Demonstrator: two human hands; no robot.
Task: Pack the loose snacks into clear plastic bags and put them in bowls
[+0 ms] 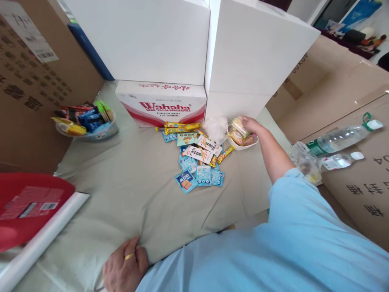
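Note:
My right hand (251, 125) reaches out to the white bowl (243, 147) at the back right, its fingers closed on a pale yellow-green snack packet (239, 126). Inside that bowl lie more wrapped snacks (238, 138) in yellow and brown. To its left is a loose pile: blue square packets (186, 181), white stick-snack packets (199, 154), a pale green packet (186, 139) and yellow tube-shaped snacks (182, 126). My left hand (126, 263), with a gold ring, rests curled on the cloth at the near edge, and nothing shows in it.
A clear bowl of snacks (106, 132) stands at the back left. A Wahaha water carton (164, 106) and white panels (243, 56) close off the back. Crumpled clear plastic (215, 129) lies beside the white bowl. Bottles (340, 140) lie right; a red package (33, 207) lies left.

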